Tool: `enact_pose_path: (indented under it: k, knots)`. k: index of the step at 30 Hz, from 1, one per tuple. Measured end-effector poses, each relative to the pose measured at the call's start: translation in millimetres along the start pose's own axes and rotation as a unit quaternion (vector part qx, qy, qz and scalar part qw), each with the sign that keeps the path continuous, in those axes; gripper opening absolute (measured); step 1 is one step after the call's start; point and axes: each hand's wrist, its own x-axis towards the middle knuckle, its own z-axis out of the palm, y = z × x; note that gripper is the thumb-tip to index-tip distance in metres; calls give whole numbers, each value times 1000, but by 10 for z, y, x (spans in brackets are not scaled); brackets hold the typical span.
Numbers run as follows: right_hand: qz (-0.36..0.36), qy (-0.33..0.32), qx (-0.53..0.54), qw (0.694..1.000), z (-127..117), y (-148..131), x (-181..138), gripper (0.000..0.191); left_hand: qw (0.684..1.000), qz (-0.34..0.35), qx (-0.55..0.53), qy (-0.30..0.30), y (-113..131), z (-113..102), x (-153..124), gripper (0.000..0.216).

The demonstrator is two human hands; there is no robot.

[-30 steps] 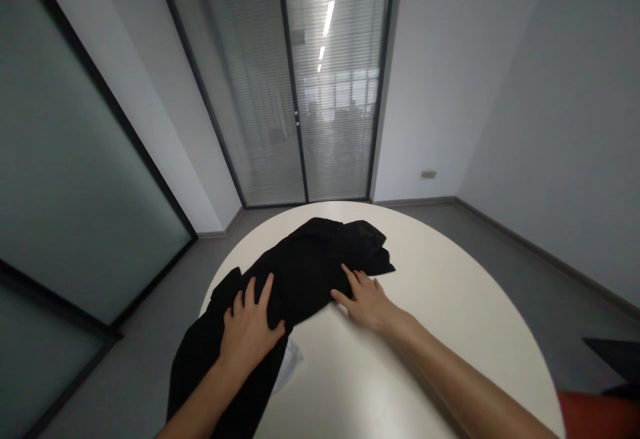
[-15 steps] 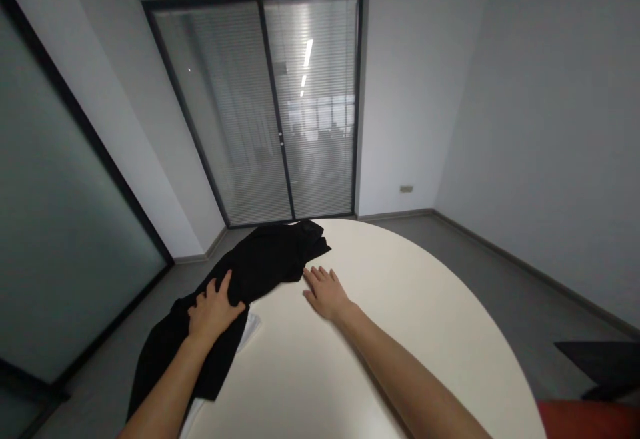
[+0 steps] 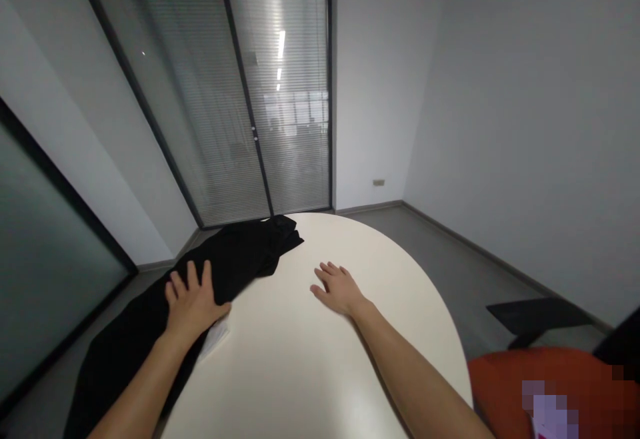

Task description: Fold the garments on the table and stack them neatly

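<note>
A black garment (image 3: 240, 256) lies along the left edge of a round white table (image 3: 310, 359), part of it hanging over the side. My left hand (image 3: 193, 299) lies flat on the garment with its fingers spread. A white label or lining (image 3: 215, 338) peeks out just below that hand. My right hand (image 3: 337, 287) rests flat on the bare tabletop, fingers stretched out, a short way right of the cloth and not touching it.
An orange seat (image 3: 540, 386) stands at the lower right, with a dark chair part (image 3: 537, 316) behind it. Glass doors with blinds (image 3: 240, 106) face me. A frosted glass wall (image 3: 45, 252) runs along the left. Grey floor surrounds the table.
The garment has slid left toward the table's edge under my left hand. My right hand has come off the cloth onto the bare table. The view has swung right.
</note>
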Motion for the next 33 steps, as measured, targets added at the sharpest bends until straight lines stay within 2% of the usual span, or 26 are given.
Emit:
enact_pose_path:
  k: [1,3,5,8,12,19,33]
  knots:
    - [-3,15,-1,1000,-17,4,6,57,997,48,-25,46,186,-32,-20,98]
    - [8,48,-5,999,-48,23,22,55,983,134,-104,73,577,-39,-65,69]
    - [31,69,-12,997,-63,49,38,59,962,203,-183,29,920,48,-109,52]
    - [44,47,-13,998,-47,76,55,68,935,253,-247,-37,1215,285,-169,53]
    - [40,-8,-20,999,-1,86,69,73,927,267,-246,-97,1245,467,-220,54]
    - [51,-18,-43,998,3,76,98,73,926,266,-236,-127,1214,366,-238,57]
    - [42,-37,-53,997,14,144,96,77,923,264,-240,-145,1216,298,-239,58]
